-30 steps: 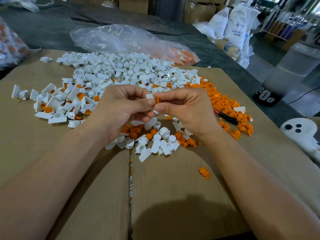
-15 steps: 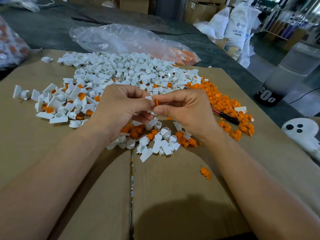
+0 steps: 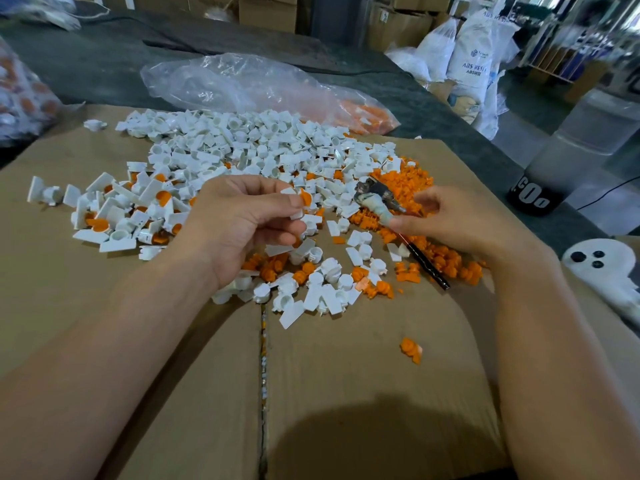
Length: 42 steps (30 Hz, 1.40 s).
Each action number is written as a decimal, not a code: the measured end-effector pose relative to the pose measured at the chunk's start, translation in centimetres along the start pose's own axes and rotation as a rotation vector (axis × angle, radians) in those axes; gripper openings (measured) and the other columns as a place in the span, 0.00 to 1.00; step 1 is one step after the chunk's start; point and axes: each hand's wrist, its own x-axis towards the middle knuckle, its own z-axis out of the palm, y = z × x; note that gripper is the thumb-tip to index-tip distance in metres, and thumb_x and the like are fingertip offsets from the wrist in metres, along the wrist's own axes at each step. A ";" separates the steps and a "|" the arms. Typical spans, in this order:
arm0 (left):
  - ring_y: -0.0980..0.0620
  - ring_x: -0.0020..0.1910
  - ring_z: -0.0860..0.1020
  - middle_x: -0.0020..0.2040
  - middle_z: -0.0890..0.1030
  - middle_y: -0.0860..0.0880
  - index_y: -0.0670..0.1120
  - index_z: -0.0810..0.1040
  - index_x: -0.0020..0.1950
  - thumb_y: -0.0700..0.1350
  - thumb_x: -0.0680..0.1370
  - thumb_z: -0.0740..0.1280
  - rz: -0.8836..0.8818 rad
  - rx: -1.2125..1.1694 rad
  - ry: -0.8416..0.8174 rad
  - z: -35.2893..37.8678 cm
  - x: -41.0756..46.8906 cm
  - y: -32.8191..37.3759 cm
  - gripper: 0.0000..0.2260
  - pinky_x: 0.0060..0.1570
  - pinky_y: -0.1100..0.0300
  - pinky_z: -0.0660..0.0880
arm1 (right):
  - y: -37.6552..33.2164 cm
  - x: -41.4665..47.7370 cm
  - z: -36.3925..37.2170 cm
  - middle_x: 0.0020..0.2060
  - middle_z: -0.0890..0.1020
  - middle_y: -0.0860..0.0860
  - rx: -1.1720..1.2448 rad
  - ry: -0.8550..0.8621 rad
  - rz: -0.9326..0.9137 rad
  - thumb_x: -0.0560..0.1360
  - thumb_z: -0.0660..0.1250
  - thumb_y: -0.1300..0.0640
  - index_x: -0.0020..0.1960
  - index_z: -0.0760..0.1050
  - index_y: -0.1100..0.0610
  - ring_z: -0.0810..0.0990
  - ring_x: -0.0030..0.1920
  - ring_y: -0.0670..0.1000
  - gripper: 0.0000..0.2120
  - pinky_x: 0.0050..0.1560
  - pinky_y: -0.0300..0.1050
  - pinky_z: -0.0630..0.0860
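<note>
My left hand (image 3: 239,223) pinches a small white plastic part with an orange insert (image 3: 302,201) between thumb and fingertips, above the cardboard. My right hand (image 3: 460,220) grips a thin tool (image 3: 379,202) with a tape-wrapped, dark metal head; its red and black handle runs down to the right over the orange pieces. The tool head sits a short way right of the held part, not touching it. A big pile of white parts (image 3: 242,147) lies behind the hands, and a heap of orange inserts (image 3: 408,181) lies to its right.
Assembled white and orange parts (image 3: 114,216) lie at the left. A clear plastic bag (image 3: 242,84) with orange pieces lies behind the piles. A cardboard sheet (image 3: 346,393) covers the table; one loose orange piece (image 3: 411,349) lies near me. A white ghost figure (image 3: 602,265) sits at right.
The hands have moved apart. My right hand let go of the part, moved right and picked up the tool. My left hand keeps the white part with the orange insert in it.
</note>
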 end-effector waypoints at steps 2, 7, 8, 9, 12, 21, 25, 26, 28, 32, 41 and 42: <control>0.53 0.24 0.79 0.27 0.80 0.46 0.39 0.77 0.38 0.39 0.59 0.71 -0.002 -0.003 -0.001 0.0 0.0 0.0 0.11 0.23 0.66 0.74 | 0.2 0.0 -0.1 0.63 0.73 0.57 -0.079 -0.072 0.059 0.65 0.64 0.33 0.64 0.69 0.59 0.72 0.61 0.56 0.38 0.61 0.50 0.70; 0.54 0.24 0.79 0.27 0.80 0.47 0.39 0.77 0.39 0.39 0.60 0.70 -0.005 -0.002 -0.005 0.0 -0.1 -0.1 0.10 0.22 0.67 0.74 | 0.3 0.4 0.8 0.45 0.77 0.55 -0.204 -0.133 0.091 0.61 0.67 0.30 0.47 0.73 0.57 0.74 0.45 0.53 0.31 0.44 0.49 0.71; 0.54 0.24 0.79 0.27 0.80 0.47 0.40 0.77 0.39 0.39 0.60 0.70 -0.004 0.001 -0.005 0.0 -0.1 -0.1 0.10 0.22 0.67 0.74 | 0.3 0.5 1.0 0.43 0.76 0.54 -0.202 -0.110 0.095 0.61 0.68 0.31 0.45 0.73 0.57 0.73 0.42 0.52 0.29 0.41 0.48 0.70; 0.54 0.24 0.79 0.27 0.80 0.47 0.40 0.77 0.38 0.39 0.60 0.70 -0.004 0.004 -0.005 0.0 -0.1 -0.1 0.09 0.22 0.67 0.74 | 0.2 0.6 1.2 0.40 0.75 0.53 -0.191 -0.085 0.102 0.61 0.69 0.32 0.43 0.72 0.56 0.72 0.40 0.51 0.28 0.37 0.47 0.68; 0.54 0.24 0.79 0.27 0.80 0.46 0.39 0.77 0.38 0.38 0.61 0.71 -0.003 0.004 -0.006 0.0 -0.1 -0.1 0.08 0.23 0.67 0.74 | -0.1 0.6 1.4 0.33 0.71 0.51 -0.131 -0.025 0.132 0.60 0.73 0.38 0.36 0.69 0.56 0.69 0.34 0.49 0.24 0.30 0.44 0.61; 0.53 0.25 0.79 0.26 0.79 0.46 0.39 0.77 0.40 0.34 0.67 0.70 0.004 -0.028 0.010 -0.1 0.1 -0.3 0.04 0.23 0.66 0.74 | -0.6 0.6 1.2 0.32 0.70 0.52 -0.175 0.100 0.149 0.71 0.64 0.53 0.38 0.70 0.58 0.68 0.32 0.50 0.09 0.28 0.43 0.60; 0.53 0.27 0.79 0.27 0.79 0.48 0.40 0.76 0.40 0.34 0.69 0.69 0.037 -0.056 0.017 -0.2 0.3 -0.4 0.03 0.25 0.66 0.75 | -0.5 0.8 1.2 0.36 0.71 0.53 -0.142 0.153 0.108 0.71 0.61 0.61 0.50 0.72 0.59 0.70 0.36 0.52 0.08 0.32 0.44 0.65; 0.53 0.27 0.80 0.27 0.79 0.49 0.40 0.76 0.39 0.35 0.69 0.69 0.048 -0.068 0.022 -0.2 0.3 -0.4 0.03 0.25 0.66 0.75 | -0.6 0.7 1.1 0.38 0.71 0.52 -0.114 0.196 0.073 0.72 0.62 0.60 0.53 0.72 0.59 0.71 0.38 0.52 0.10 0.33 0.45 0.64; 0.53 0.27 0.79 0.27 0.79 0.49 0.41 0.76 0.39 0.34 0.70 0.69 0.071 -0.095 0.042 -0.3 0.3 -0.5 0.04 0.26 0.65 0.76 | -1.0 0.4 1.0 0.42 0.71 0.50 -0.059 0.297 -0.030 0.74 0.63 0.55 0.57 0.71 0.57 0.69 0.42 0.50 0.13 0.35 0.45 0.62; 0.53 0.28 0.79 0.28 0.80 0.50 0.42 0.76 0.38 0.33 0.72 0.67 0.148 -0.130 0.100 -0.3 0.6 -0.7 0.06 0.27 0.65 0.76 | -2.2 -0.3 1.2 0.41 0.71 0.47 0.003 0.398 -0.253 0.74 0.64 0.47 0.54 0.72 0.54 0.68 0.40 0.46 0.13 0.33 0.37 0.60; 0.55 0.31 0.81 0.30 0.81 0.53 0.44 0.76 0.39 0.35 0.74 0.66 0.243 -0.145 0.162 -0.7 1.0 -0.7 0.06 0.28 0.66 0.75 | -4.0 -1.6 1.9 0.45 0.74 0.47 0.107 0.220 -0.460 0.73 0.64 0.46 0.57 0.73 0.54 0.72 0.44 0.47 0.16 0.42 0.35 0.66; 0.55 0.31 0.81 0.30 0.81 0.53 0.44 0.76 0.40 0.35 0.74 0.67 0.245 -0.147 0.160 -0.6 1.0 -0.7 0.05 0.28 0.66 0.75 | -4.1 -1.6 2.0 0.45 0.75 0.47 0.114 0.207 -0.470 0.73 0.64 0.46 0.56 0.73 0.54 0.72 0.43 0.45 0.16 0.42 0.31 0.66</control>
